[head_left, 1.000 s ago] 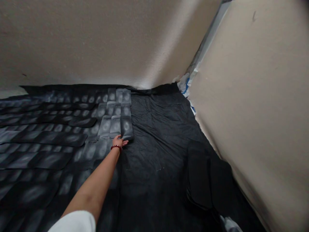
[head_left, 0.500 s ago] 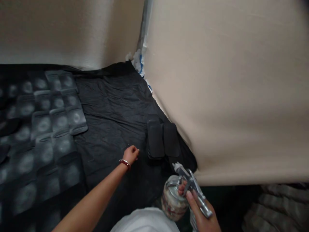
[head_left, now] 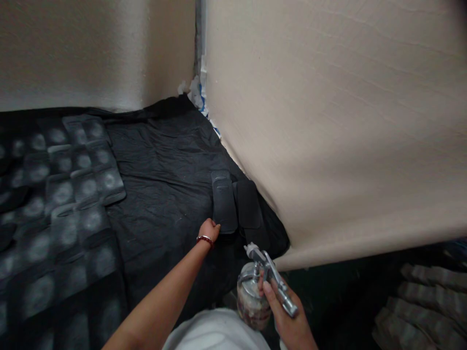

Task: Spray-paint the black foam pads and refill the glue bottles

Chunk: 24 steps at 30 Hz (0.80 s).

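Observation:
My right hand (head_left: pixel 282 301) grips a metal spray gun (head_left: pixel 272 277) with a paint-stained cup (head_left: pixel 253 299) hanging below it. The nozzle points up and to the left, near the lower end of the dark pieces. My left hand (head_left: pixel 209 231), with a bracelet at the wrist, is closed at the lower left corner of a flat black panel (head_left: pixel 224 204) with rounded corners and slots at its far end. It lies on top of a stack. Beside it on the right is a second stack of black panels (head_left: pixel 250 204).
Overlapping black panels with pale sprayed spots (head_left: pixel 89 184) cover the left side. Wrinkled black sheeting (head_left: pixel 156 170) lies beneath everything. Beige sheets (head_left: pixel 310 121) hang behind and to the right. Striped, ridged material (head_left: pixel 419 301) is at the lower right.
My left hand has moved right and closed on the corner of the top panel in the left stack, where slots now show. The spray gun appears slightly farther left as the view shifted.

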{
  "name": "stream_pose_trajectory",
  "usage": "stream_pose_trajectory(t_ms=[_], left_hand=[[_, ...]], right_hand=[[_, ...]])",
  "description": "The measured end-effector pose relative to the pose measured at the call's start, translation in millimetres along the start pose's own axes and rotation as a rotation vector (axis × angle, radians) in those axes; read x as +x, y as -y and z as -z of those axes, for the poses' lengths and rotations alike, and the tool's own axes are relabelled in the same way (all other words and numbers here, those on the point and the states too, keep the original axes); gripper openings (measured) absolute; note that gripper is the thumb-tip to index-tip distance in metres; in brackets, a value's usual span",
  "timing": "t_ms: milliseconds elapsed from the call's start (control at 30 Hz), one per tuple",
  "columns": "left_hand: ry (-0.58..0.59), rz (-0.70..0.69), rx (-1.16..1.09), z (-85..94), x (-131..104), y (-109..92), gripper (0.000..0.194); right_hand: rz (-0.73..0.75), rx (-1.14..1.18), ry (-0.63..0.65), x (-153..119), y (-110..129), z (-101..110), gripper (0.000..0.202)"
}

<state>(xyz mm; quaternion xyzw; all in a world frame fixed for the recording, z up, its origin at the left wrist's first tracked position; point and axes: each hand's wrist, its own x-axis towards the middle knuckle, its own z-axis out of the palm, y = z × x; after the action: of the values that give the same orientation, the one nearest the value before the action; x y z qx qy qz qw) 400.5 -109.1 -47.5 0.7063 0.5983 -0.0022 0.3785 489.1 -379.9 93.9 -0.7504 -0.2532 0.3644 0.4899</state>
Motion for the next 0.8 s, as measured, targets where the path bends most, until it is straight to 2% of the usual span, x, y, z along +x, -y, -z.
stream_pose_trajectory(t_ms=[267,433,600,733,800], left_hand=[[-0.015,0.011,-0.107,-2.6,2,2,0.016],[-0.012,-0.003,-0.153,-1.6,2,6,0.017],[0.006,-0.01,-0.204,2.1,1,5,0.018],[0.001,0.008,-0.175,8.6,-3,2,0.017],[-0.037,-0.016,-0.134,12.9,-6,-1,0.015]], right_hand=[[-0.011,0.027,-0.116,10,18,-5,0.047],[-0.042,0.05,-0.243,0,25,-14,0.049],[-0.056,0.019,-0.214,-6,24,-17,0.05],[-0.052,0.01,-0.203,3,31,-21,0.051],[-0.043,0.003,-0.218,8,35,-22,0.051]])
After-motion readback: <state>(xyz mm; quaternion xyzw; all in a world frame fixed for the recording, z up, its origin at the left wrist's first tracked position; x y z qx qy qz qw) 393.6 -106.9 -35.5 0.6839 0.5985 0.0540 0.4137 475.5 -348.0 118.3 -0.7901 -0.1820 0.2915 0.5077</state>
